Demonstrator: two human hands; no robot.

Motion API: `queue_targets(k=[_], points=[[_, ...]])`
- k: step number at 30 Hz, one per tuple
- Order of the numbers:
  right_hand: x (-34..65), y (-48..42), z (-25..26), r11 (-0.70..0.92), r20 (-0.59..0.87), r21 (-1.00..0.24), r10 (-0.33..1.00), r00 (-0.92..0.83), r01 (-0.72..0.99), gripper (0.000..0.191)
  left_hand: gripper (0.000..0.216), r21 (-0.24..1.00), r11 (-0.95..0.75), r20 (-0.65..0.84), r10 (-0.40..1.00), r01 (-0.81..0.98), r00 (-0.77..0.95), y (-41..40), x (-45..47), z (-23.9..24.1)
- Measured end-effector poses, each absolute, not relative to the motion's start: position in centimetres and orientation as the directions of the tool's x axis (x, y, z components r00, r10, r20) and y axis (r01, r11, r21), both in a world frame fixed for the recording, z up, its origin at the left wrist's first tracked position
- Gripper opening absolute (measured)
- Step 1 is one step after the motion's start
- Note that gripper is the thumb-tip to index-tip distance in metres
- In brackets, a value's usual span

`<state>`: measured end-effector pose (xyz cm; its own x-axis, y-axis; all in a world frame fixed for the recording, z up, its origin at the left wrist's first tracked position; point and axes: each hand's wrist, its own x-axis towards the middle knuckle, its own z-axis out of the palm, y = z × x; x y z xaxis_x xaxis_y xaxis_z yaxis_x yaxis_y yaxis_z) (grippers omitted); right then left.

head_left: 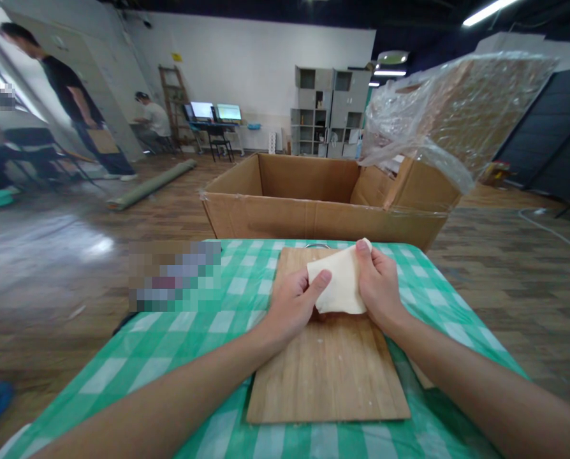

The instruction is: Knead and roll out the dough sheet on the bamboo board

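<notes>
A pale, thin, roughly square sheet of dough (341,287) is stretched between my hands above the far part of a wooden cutting board (330,382). My left hand (292,303) pinches the sheet's left edge, thumb on top. At its right edge, my right hand (379,287) is closed on it, with a bit of dough sticking up by the thumb. The fingers beneath the sheet are hidden. Small pale specks lie on the board, and part of a metal handle (317,245) shows at its far end.
A green-and-white checked tablecloth (165,376) covers the table. A pixelated item (175,277) lies at its left edge. Beyond stands a large open cardboard box (323,217) with a plastic-wrapped carton (476,108) on its right. Other people are at the far left.
</notes>
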<state>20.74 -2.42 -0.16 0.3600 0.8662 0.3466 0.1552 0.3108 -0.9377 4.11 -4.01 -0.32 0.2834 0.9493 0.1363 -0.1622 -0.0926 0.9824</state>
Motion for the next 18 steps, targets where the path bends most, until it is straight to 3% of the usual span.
queue_targets(k=[6,9,13,15,18], points=[[21.0,-2.2,-0.1,0.324,0.342,-0.939,0.852,0.395,0.114,0.054,0.038,0.974,-0.022,0.08,0.964,-0.226,0.252,-3.7,4.0,-1.0],[21.0,-2.2,-0.3,0.308,0.307,-0.949,0.873,0.378,0.058,0.053,0.041,0.943,0.09,0.026,0.94,-0.319,0.34,-3.9,3.9,-0.7],[20.3,-3.1,-0.2,0.234,0.223,-0.971,0.961,0.16,-0.05,0.048,0.046,0.874,0.243,-0.037,0.896,-0.42,0.442,-3.9,3.9,0.0],[19.9,-3.6,0.1,0.224,0.222,-0.974,0.974,0.035,-0.039,0.041,0.043,0.848,0.244,-0.048,0.92,-0.471,0.39,-3.8,3.9,0.1],[19.7,-3.9,0.5,0.261,0.255,-0.958,0.965,-0.062,0.122,0.035,0.036,0.871,0.147,-0.051,0.976,-0.469,0.211,-3.5,4.1,-0.2]])
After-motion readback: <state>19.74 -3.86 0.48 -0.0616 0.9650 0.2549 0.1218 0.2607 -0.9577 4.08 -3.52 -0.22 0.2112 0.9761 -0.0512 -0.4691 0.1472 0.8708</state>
